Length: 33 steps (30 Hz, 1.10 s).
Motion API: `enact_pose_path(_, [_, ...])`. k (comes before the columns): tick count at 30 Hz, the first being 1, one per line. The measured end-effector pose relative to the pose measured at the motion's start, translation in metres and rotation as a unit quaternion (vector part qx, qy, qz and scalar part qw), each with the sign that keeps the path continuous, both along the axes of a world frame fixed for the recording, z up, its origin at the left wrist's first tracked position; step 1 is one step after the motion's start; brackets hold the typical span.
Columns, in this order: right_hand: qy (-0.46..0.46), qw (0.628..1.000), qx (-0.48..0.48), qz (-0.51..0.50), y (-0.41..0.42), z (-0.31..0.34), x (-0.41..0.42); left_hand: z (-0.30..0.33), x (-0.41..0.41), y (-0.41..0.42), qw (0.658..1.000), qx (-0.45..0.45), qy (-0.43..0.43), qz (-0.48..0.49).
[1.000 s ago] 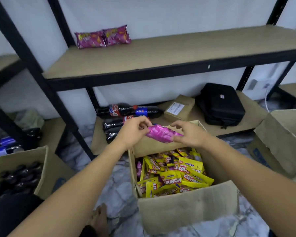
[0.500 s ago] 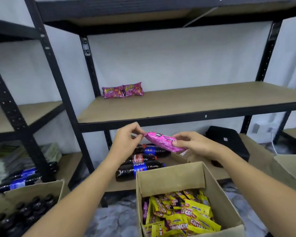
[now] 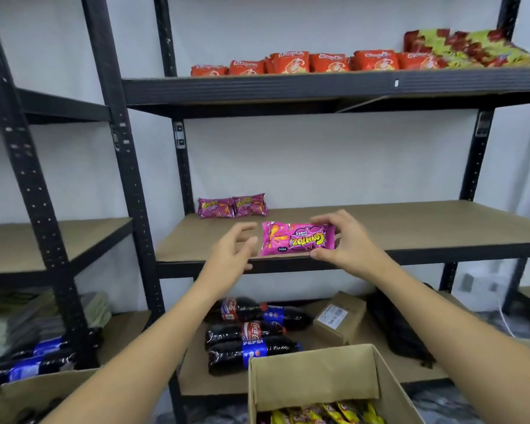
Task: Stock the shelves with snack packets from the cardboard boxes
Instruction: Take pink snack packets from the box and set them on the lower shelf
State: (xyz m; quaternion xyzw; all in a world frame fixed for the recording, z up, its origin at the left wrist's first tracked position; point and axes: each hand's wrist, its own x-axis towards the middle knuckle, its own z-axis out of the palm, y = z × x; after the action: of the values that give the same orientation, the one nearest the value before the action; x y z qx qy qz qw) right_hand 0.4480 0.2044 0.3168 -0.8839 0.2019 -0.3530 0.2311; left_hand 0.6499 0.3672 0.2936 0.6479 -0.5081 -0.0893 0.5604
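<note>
While only two pink packets (image 3: 232, 207) are parked on the middle shelf (image 3: 410, 228), a third pink packet (image 3: 297, 243) is pinched by the right hand (image 3: 346, 243), left hand (image 3: 233, 252) spread loose; plenty's left in the cardboard box (image 3: 318, 377).

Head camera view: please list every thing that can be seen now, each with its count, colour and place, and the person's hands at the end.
pink packet: one, pink, held over the middle shelf's front edge
pink packets on shelf: two, pink, back left of the middle shelf
red packets: a row, count unclear, top shelf
red-green packets: a pile, top shelf right
cola bottles: several, dark, lying on the bottom shelf
small box: one, brown, bottom shelf
black bag: one, bottom shelf right
cardboard box: one, brown, holds yellow packets
left hand: open, beside the pink packet
right hand: grips the pink packet
</note>
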Motion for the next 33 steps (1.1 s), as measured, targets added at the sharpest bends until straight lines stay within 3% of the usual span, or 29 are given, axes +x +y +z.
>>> enact_pose_path(4, [-0.034,0.998,-0.047,0.006,0.012,0.013,0.014,0.027,-0.008,-0.001,0.994,0.044,0.089,-0.047])
enact_pose_path(8, [-0.032,0.997,-0.061,0.022,0.027,0.023,0.029,0.038,-0.004,-0.01,0.992,-0.011,0.121,-0.034])
enact_pose_path(11, [-0.017,0.999,-0.046,0.009,0.035,0.03,0.035,0.044,0.005,-0.01,0.997,-0.037,0.069,-0.019])
enact_pose_path(17, [0.03,0.998,0.021,0.052,0.041,0.044,0.049,0.052,0.016,0.0,0.999,0.003,-0.045,-0.03])
enact_pose_path(22, [0.008,0.998,0.024,0.061,0.048,0.051,0.07,0.037,0.025,0.001,0.999,-0.047,0.012,-0.024])
enact_pose_path(26, [-0.07,0.992,0.088,0.053,0.054,0.051,0.087,0.025,0.025,0.008,0.999,-0.011,0.044,-0.017])
enact_pose_path(29, [-0.08,0.99,0.109,0.041,0.057,0.047,0.101,0.018,0.033,0.008,0.999,0.004,0.032,-0.011])
enact_pose_path(33, [-0.031,0.999,0.004,-0.036,0.051,0.04,0.111,0.019,0.054,0.01,0.999,0.04,0.005,0.026])
